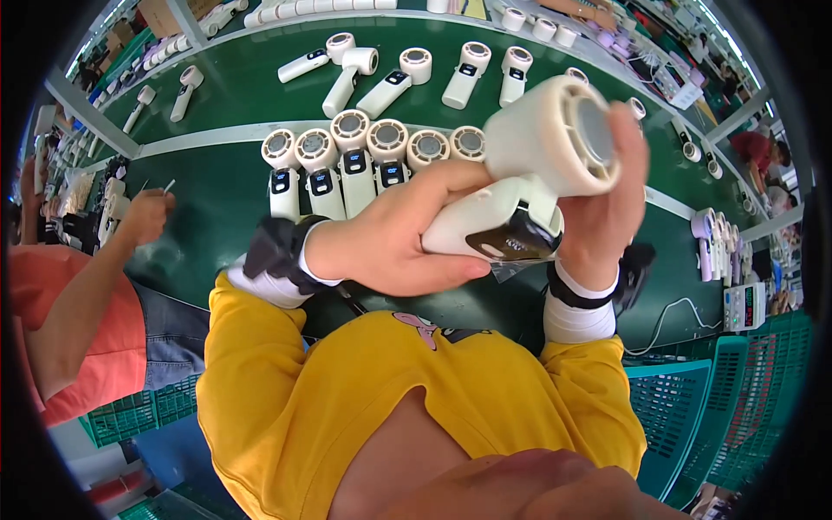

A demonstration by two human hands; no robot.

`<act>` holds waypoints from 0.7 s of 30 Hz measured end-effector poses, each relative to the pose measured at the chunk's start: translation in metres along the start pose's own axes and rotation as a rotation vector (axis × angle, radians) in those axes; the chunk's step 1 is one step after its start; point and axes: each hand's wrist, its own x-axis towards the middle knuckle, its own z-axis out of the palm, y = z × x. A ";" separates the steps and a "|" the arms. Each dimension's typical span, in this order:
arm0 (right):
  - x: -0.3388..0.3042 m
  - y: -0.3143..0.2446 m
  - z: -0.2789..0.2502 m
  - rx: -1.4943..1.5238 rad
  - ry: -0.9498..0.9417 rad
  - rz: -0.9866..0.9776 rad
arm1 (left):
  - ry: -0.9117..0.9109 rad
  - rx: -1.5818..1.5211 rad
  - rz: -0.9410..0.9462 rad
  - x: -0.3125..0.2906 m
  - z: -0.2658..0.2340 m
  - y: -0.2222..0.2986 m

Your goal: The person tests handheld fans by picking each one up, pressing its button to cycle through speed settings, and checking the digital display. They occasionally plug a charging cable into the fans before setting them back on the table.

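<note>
A cream-white handheld fan (529,143) is held up close in front of me, its round head tilted to the right. My left hand (386,230) wraps round the handle, with the thumb beside a glossy black display panel that is lit. My right hand (607,217) grips the fan head from its far right side; its fingers are partly hidden and slightly blurred. Behind my hands, several matching fans (350,126) lie side by side on the green work table (204,212), some with lit displays.
More fans (466,76) lie on the green conveyor (247,82) beyond a pale rail. At left, a co-worker's hand (149,215) holds a small thin item. On the right are a small box with a red display (744,307), a white cable (663,325) and green crates (667,416).
</note>
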 end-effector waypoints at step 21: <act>-0.007 -0.022 0.013 -0.822 -0.623 -0.469 | 0.747 -0.342 0.473 -0.017 -0.026 0.104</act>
